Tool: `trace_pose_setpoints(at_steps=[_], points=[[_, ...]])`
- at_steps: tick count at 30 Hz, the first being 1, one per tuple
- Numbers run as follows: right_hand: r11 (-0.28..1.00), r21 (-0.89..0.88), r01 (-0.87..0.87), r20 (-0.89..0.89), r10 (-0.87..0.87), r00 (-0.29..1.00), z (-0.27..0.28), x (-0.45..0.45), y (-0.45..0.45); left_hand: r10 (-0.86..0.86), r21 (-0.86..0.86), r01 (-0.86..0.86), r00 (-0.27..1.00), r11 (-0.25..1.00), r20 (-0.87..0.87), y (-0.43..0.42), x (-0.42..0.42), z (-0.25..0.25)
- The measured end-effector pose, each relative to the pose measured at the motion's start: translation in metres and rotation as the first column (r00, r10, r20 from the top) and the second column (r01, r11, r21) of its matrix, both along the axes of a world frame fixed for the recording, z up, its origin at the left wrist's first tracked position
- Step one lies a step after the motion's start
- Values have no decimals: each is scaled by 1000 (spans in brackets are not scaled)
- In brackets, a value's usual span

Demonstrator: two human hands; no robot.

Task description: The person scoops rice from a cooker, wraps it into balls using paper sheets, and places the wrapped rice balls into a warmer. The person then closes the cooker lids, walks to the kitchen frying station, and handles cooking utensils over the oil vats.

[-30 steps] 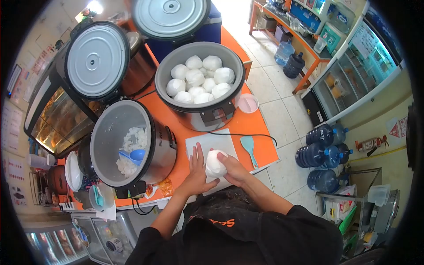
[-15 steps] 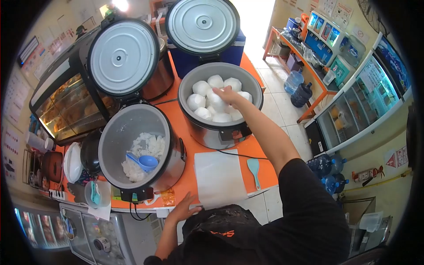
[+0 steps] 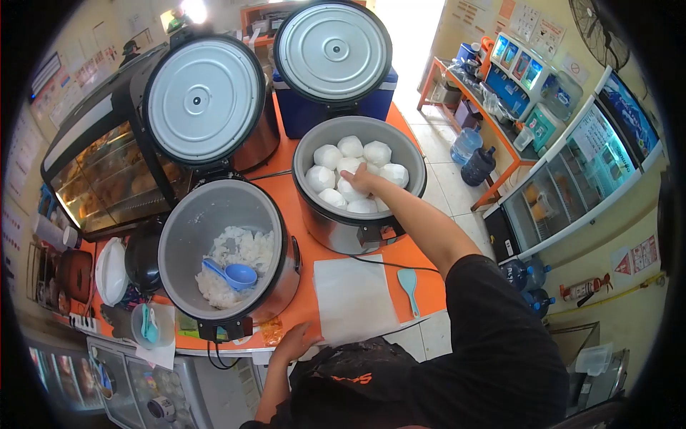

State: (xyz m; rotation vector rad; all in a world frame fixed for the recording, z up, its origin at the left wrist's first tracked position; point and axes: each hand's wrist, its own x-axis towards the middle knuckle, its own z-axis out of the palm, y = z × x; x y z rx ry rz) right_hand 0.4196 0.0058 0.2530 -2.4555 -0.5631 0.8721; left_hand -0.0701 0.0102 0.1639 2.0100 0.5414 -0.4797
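Observation:
A wide rice warmer (image 3: 421, 179) stands open in the middle, filled with several white wrapped balls (image 3: 350, 147). My right hand (image 3: 363, 180) reaches into it, with its fingers bent over a ball near the middle; the fingers' undersides are hidden. My left hand (image 3: 294, 344) is at the table's front edge, fingers stretched out and holding nothing. Beside it lies a stack of white paper sheets (image 3: 354, 300). To the left, a second open warmer (image 3: 182, 214) contains loose white rice (image 3: 246, 247) and a blue scoop (image 3: 239, 276).
A turquoise rice paddle (image 3: 408, 289) lies right of the paper. Both warmers' lids (image 3: 204, 100) are raised. A lit food display case (image 3: 100, 175) stands at the left. A plastic tub (image 3: 161, 325) sits near the front left corner. A black cord (image 3: 389, 263) crosses the table.
My right hand has moved slightly down and left, among the wrapped balls. My left hand stays near the table edge. The view has shifted a little.

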Motion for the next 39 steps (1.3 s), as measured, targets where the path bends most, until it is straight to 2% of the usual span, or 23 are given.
trace_pose_setpoints(at_steps=[3, 6, 8, 9, 11, 13, 15, 18, 19, 20, 21, 22, 24, 26, 27, 29, 30, 31, 33, 34, 36, 37, 39], points=[[955, -163, -249, 251, 284, 925, 15, 16, 6, -70, 115, 56, 990, 992, 120, 6, 33, -43], [895, -190, -404, 326, 446, 833, 15, -5, 4, -76, 262, 20, 976, 965, 206, -16, 73, -76], [884, -283, -372, 314, 452, 835, 8, -27, -4, -141, 437, 17, 957, 899, 252, -36, 90, -95], [883, -314, -349, 315, 444, 839, 9, -32, -4, -196, 493, 86, 964, 866, 177, -46, 97, -91], [935, -124, -332, 452, 351, 820, 19, -31, -11, -290, 581, 225, 957, 782, 20, -63, 107, -81], [913, 99, -396, 647, 244, 723, 51, -35, -33, -340, 549, 293, 940, 783, -17, -65, 105, -119], [647, 631, -427, 575, -22, 818, 106, -75, -85, -339, 526, 335, 936, 781, -94, -67, 99, -131], [356, 933, -52, 212, -427, 879, 82, -124, -169, -340, 490, 353, 933, 797, -121, -66, 101, -140], [429, 898, -100, 351, -557, 753, 46, -130, -196, -337, 477, 357, 932, 803, -131, -65, 103, -138], [641, 768, 11, 477, -582, 659, 12, -140, -225, -341, 454, 382, 924, 805, -172, -64, 106, -132], [740, 655, 155, 472, -560, 680, -27, -151, -246, -333, 441, 384, 923, 811, -192, -65, 110, -126], [761, 573, 304, 302, -541, 785, -88, -159, -272, -328, 428, 390, 920, 815, -214, -66, 111, -119], [956, 232, 181, 537, -281, 795, -181, -192, -317, -287, 427, 359, 931, 830, -226, -68, 117, -102], [976, 92, 196, 582, -213, 785, -213, -222, -330, -214, 446, 284, 956, 848, -202, -75, 124, -86], [979, 22, 205, 602, -176, 779, -226, -233, -333, -196, 368, 202, 979, 908, -53, -75, 124, -89], [975, 120, 188, 541, -223, 811, -282, -214, -358, -104, 170, 63, 965, 983, 240, -71, 126, -102], [968, 174, 182, 508, -246, 826, -298, -208, -363, -165, 247, 71, 908, 966, 384, -71, 128, -104], [918, 278, 283, 280, -359, 890, -280, -213, -356, -117, 76, 98, 942, 992, 315, -71, 129, -94], [769, 385, 510, -225, -457, 860, -194, -229, -334, -42, -268, 84, 986, 960, 158, -72, 126, -54], [733, 497, 465, -342, -327, 881, -168, -242, -321, -41, -253, 102, 971, 962, 234, -75, 116, -39], [663, 592, 459, -461, -188, 867, -104, -287, -279, 152, -391, -26, 943, 920, 295, -88, 99, 5], [636, 647, 421, -463, -111, 879, -82, -311, -256, 255, -462, -88, 915, 883, 313, -91, 86, 25], [563, 747, 353, -452, 42, 891, -46, -345, -219, 298, -435, -113, 873, 893, 386, -84, 62, 49]])
